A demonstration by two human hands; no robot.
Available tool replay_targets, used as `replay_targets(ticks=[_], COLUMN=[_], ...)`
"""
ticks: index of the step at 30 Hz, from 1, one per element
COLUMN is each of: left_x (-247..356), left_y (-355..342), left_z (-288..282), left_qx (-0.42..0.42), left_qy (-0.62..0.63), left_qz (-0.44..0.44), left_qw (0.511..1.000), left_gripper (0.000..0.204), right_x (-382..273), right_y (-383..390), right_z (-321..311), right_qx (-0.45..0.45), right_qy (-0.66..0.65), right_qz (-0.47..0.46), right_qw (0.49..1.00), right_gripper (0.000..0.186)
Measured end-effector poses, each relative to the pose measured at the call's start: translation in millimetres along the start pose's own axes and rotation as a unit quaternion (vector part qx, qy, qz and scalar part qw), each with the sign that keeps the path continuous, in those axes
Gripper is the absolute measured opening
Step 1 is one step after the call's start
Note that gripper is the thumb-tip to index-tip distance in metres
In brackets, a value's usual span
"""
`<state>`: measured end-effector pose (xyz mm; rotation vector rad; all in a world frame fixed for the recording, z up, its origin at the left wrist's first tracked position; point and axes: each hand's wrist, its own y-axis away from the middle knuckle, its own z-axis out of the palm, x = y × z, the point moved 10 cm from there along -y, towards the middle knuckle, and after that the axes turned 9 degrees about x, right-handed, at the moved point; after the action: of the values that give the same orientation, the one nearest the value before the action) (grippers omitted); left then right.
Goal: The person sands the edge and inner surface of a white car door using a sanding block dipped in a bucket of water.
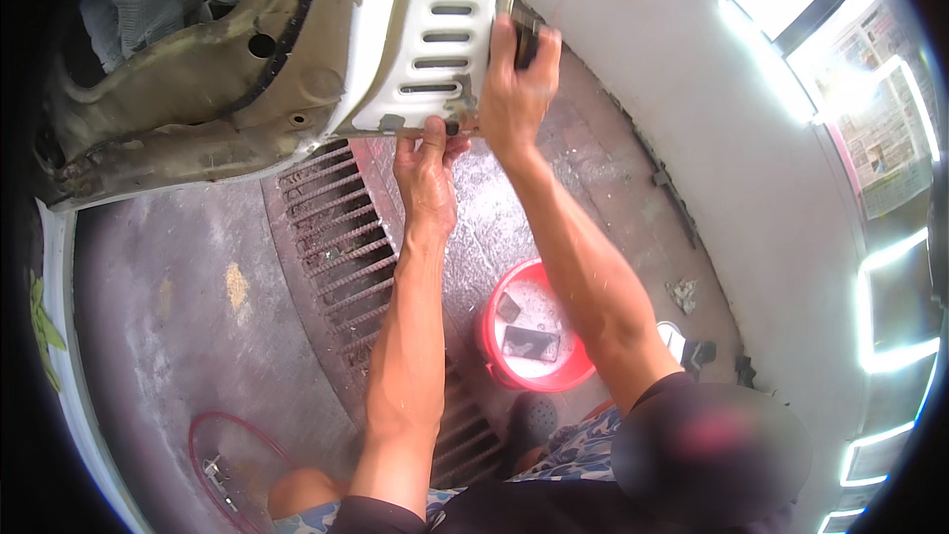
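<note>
A white metal car panel (390, 89) with a column of slots and grey bare patches hangs at the top, joined to dirty tan bodywork (178, 89). My left hand (425, 173) grips the panel's lower edge, thumb near a dark round spot, fingers curled partly out of sight. My right hand (519, 89), slightly blurred, is closed round a dark flat block (527, 40) at the panel's right edge. Below my hands a red bucket (491, 326) holds whitish water and dark rectangular pieces.
A drain grate (331, 218) crosses the wet concrete floor (168, 297). A red hose with a metal fitting (213, 475) lies at lower left. A white wall (712, 138) with bright light strips and a hung printed paper (880, 129) runs along the right.
</note>
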<state>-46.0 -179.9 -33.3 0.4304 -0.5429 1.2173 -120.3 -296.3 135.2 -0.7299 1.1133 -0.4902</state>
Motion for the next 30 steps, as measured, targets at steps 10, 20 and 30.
replay_targets(ticks=[10,20,30], left_x=[5,0,-1], left_y=[-4,-3,5], left_z=[7,1,-1], left_qx=[0.009,0.009,0.034], left_qy=[-0.002,-0.003,-0.013], left_qz=[0.013,0.021,0.011], left_qw=[1.000,1.000,0.999], left_gripper=[0.036,0.038,0.036], right_x=[-24,-45,-107], right_y=[-33,-73,-57], right_z=[18,38,60], right_qx=[-0.011,-0.055,-0.064], right_qy=[0.016,-0.029,0.111], right_qz=[0.014,-0.001,-0.341], right_qw=[1.000,0.998,0.931], right_gripper=[0.035,0.028,0.016])
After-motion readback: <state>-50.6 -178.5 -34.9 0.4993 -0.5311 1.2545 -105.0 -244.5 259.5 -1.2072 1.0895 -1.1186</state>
